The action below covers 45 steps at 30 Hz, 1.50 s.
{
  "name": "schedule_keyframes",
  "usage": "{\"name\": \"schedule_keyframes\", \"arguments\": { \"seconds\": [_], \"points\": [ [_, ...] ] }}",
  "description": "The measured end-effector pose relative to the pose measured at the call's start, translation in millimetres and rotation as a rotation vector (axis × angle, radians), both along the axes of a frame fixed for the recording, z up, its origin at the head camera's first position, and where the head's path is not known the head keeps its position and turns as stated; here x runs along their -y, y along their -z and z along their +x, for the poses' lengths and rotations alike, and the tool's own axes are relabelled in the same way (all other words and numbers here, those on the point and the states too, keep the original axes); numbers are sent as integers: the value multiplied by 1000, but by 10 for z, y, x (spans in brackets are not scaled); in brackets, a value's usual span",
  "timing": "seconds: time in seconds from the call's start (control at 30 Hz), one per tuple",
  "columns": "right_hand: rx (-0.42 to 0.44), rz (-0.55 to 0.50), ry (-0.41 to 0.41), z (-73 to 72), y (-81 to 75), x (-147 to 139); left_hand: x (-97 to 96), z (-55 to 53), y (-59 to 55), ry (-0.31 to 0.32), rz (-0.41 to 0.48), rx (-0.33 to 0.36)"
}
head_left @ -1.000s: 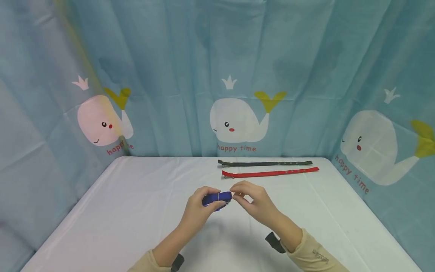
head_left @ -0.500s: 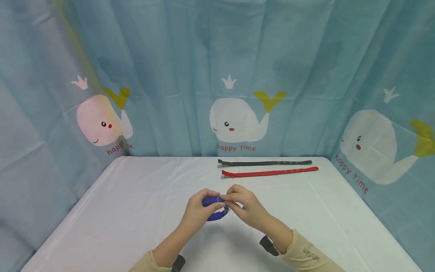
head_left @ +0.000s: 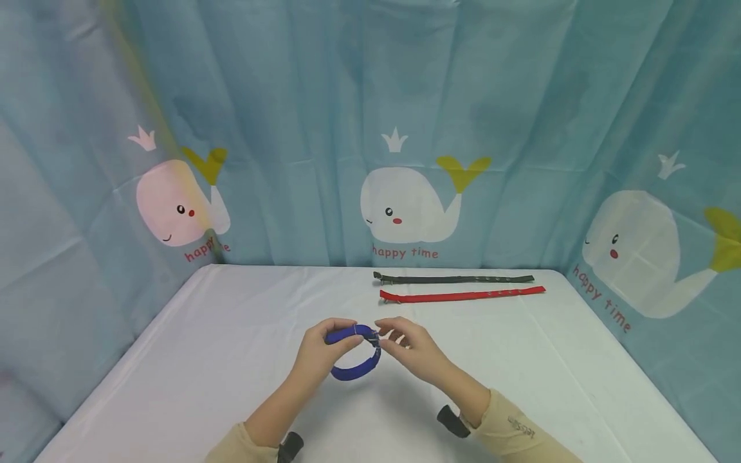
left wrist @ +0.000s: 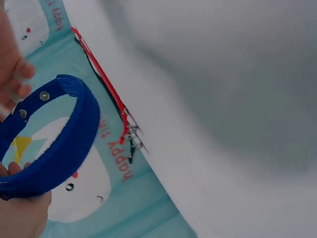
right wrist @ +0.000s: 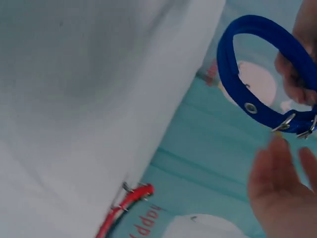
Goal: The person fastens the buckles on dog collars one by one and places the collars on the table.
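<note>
A blue whale-print curtain (head_left: pixel 307 96) backs the white cloth-covered bench (head_left: pixel 243 328); a dark-green strap (head_left: pixel 451 279) and red strap (head_left: pixel 451 297) lie near its far edge. Above it, the left hand (head_left: pixel 320 345) grips a looped blue fabric collar (head_left: pixel 354 372); the right hand (head_left: pixel 419 352), loose-fingered, is beside its metal buckle (right wrist: pixel 285 122).

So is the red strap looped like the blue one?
No, the red strap lies stretched out along the table, while the blue strap forms a ring.
</note>
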State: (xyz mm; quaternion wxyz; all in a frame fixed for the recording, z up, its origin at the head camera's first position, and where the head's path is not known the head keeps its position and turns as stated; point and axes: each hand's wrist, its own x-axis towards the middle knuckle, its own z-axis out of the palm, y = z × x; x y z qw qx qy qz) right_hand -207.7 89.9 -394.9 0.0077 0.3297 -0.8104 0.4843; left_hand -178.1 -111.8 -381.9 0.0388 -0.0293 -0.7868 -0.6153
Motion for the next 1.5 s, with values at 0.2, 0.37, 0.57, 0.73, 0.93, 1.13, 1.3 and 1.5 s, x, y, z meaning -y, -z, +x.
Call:
{"name": "schedule_keyframes", "arguments": {
  "seconds": [0.2, 0.37, 0.57, 0.73, 0.93, 1.13, 1.3, 1.5],
  "points": [
    [561, -1, -59, -134, 199, 152, 228, -117, 35, -7, 200, 60],
    [698, -150, -15, -190, 305, 297, 366, -167, 87, 5, 216, 99],
    [764, -202, 94, -288, 325, 424, 470, -169, 248, -12, 59, 206],
    [809, -224, 122, -365, 322, 515, 516, -202, 321, -20, 38, 212],
    [913, -300, 165, -508, 371, 626, 590, -352, 376, -47, 33, 252],
    [1002, -395, 239, -662, 448, 747, 672, -572, 471, -35, 91, 312],
    [1049, -442, 347, -794, 500, 839, 718, -767, 543, -34, 185, 369],
    [1102, -526, 446, -941, 516, 958, 735, -962, 565, -49, 228, 414]
  ]
}}
